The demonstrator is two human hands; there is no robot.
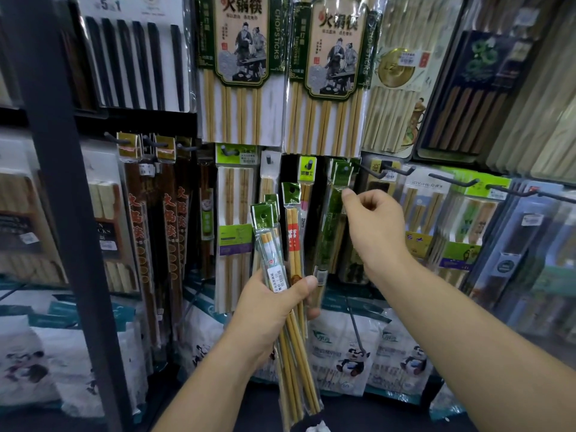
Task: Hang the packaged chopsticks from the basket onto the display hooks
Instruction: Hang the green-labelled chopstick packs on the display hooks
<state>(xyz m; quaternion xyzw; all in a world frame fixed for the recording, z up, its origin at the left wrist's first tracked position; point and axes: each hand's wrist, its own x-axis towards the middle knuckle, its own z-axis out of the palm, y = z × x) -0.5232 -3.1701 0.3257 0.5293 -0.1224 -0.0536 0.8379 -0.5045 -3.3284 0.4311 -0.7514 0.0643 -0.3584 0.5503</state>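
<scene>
Two big hot-pot chopstick packs (241, 73) hang right above my fingers. Their bottom edges come down almost onto the hook row, so there's barely any headroom to lift a header up and over. Below my wrists it's just panda bags (352, 353), well clear of me. The most open room is out to the right of my right fingertips, where an empty hook (371, 172) sticks out bare.

My left hand (274, 310) is wrapped round a bundle of chopstick packs (269, 241), thumb across the front, with the headers fanned loosely above my knuckles. I reckon that's the weak spot: the film looks slick, so if I ease the squeeze one could slide out the bottom.

My right hand (374, 227) is curled, and the thumb and forefinger look to be pinching the header of the green pack (328, 238). It hangs just left of my fingertips, crowded in among others. I can't tell if its hole is actually threaded on, because that's hidden among the headers. If it isn't and I let go, it drops. The tight neighbours either side could snag it too. No basket in view.
</scene>
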